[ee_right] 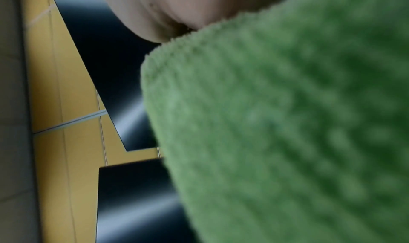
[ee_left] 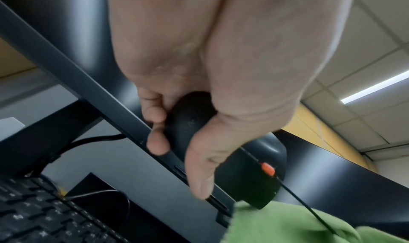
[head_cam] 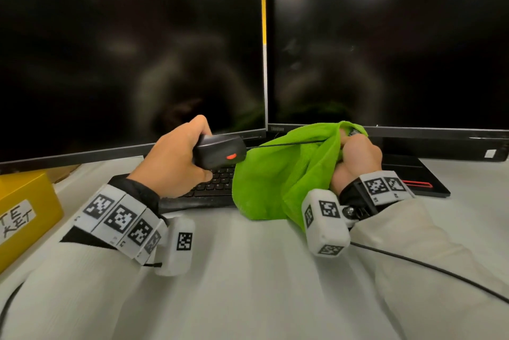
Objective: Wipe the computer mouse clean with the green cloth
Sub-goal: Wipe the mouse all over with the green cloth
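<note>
Currently my left hand grips mouse above keyboard; my right hand bunches green cloth just beside it. Risk: cable, crossing cloth, snags, tugging mouse loose.

the green cloth looks fuzzy and ribbed, the computer mouse smooth matt black plastic.

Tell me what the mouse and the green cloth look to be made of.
Computer mouse: probably moulded plastic, matte black with a faint sheen, a fine grain in the left wrist view, and an orange-red wheel.
Green cloth: soft pile fabric, likely microfibre; the right wrist view shows fuzzy ribbed loops, and it drapes in limp folds from the right hand.
</note>
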Motion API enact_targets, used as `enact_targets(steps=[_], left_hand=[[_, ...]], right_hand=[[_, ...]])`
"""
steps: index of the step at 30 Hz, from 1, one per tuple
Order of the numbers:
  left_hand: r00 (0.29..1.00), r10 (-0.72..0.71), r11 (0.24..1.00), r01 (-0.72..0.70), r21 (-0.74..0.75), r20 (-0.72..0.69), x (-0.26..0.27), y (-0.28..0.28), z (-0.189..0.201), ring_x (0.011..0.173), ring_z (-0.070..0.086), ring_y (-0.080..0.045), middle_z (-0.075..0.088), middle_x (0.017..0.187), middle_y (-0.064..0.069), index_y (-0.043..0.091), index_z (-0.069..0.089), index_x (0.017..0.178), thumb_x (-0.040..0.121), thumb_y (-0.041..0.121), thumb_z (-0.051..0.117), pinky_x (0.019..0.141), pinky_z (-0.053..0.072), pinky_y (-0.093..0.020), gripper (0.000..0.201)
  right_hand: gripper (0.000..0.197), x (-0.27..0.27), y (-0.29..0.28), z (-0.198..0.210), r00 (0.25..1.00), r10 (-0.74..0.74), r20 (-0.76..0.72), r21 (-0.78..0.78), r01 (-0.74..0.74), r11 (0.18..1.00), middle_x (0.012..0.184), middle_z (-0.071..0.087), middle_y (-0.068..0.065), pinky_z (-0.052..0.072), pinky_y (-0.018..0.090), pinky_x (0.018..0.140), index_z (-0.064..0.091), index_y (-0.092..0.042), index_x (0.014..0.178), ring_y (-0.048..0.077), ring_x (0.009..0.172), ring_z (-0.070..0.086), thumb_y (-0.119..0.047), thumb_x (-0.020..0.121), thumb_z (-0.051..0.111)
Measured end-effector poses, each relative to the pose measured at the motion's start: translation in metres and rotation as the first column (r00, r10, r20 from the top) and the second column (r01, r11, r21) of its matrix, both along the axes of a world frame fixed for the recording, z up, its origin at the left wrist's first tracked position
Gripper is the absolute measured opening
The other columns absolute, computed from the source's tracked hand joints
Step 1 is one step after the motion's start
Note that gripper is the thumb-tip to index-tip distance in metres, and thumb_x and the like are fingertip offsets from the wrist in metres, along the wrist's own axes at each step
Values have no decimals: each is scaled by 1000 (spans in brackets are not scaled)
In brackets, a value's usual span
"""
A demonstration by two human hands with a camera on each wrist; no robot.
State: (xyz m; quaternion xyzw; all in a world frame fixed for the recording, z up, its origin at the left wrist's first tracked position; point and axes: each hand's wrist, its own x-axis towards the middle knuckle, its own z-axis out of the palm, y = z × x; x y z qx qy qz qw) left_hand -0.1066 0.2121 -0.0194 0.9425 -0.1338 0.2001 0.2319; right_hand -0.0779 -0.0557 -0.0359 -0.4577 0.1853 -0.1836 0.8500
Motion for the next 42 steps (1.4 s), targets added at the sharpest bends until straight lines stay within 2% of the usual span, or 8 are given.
enact_targets(steps=[4, 13, 19, 24, 28, 31, 36, 42], left_hand=[[998, 58, 997, -59, -57, -25, -1, 5, 1, 83, 60, -10, 63, 94, 6, 22, 47, 96, 76, 1, 88, 60, 41, -25, 50], [997, 71, 922, -50, -385, 41, 1, -6, -1, 77, 57, -19, 61, 96, -5, 11, 49, 109, 79, 15, 90, 62, 45, -30, 51], [999, -44, 831, 48, -554, 21, 2, -16, -2, 58, 64, -5, 70, 91, -5, 10, 52, 118, 84, 16, 86, 53, 49, -11, 49], [989, -146, 782, 99, -615, -26, 1, -21, -3, 59, 65, -7, 70, 84, -3, 9, 52, 122, 86, 17, 85, 55, 48, -14, 49], [963, -257, 732, 142, -667, -77, -3, -28, -4, 66, 68, -11, 70, 83, -4, 10, 52, 125, 84, 22, 84, 64, 53, -25, 54], [926, -359, 673, 168, -720, -120, -3, -35, -9, 76, 71, -17, 72, 91, -5, 12, 49, 128, 70, 28, 95, 75, 54, -38, 76], [879, -454, 644, 212, -735, -144, 4, -38, -18, 115, 74, -26, 71, 128, -9, 20, 38, 134, 50, 25, 99, 98, 60, -42, 104], [874, -473, 763, 343, -548, -113, 3, -51, -30, 93, 69, 1, 71, 113, 1, 13, 31, 133, 75, 3, 92, 82, 60, -23, 84]], right_hand=[[35, 1, -9, -1, 1000, 21, 15, -70, -20, 997, 109, 67, 12, 47, 25, 59, 62, -5, 128, 15, 70, 58, -24, 100, 57], [48, -7, 7, -14, 941, 197, 273, -21, -199, 980, 35, 48, -8, 42, 15, 46, 49, -19, 55, 6, 31, 50, -8, 101, 38], [36, -2, 5, -18, 935, 322, 152, -292, -269, 918, 77, 55, 2, 47, 26, 61, 49, -17, 76, 12, 67, 54, -6, 106, 31], [14, -9, 17, -19, 822, 544, 170, -201, -511, 835, 60, 72, 4, 57, 30, 60, 63, -7, 86, 22, 65, 67, -18, 93, 60], [78, -7, 28, -25, 671, 671, 315, -151, -662, 734, 94, 73, 15, 62, 47, 77, 62, -4, 113, 30, 86, 71, -27, 47, 97], [3, -5, 31, -25, 767, 570, 295, -138, -556, 820, 72, 75, 0, 59, 40, 75, 59, -13, 94, 14, 68, 72, -12, 93, 62], [40, -11, 32, -20, 755, 599, 269, -73, -604, 794, 71, 73, 4, 52, 43, 83, 60, -16, 91, 21, 71, 71, -29, 108, 26], [33, -26, 43, -24, 768, 633, 97, -259, -595, 761, 70, 66, 2, 48, 32, 66, 54, -18, 83, 17, 63, 64, 0, 103, 36]])
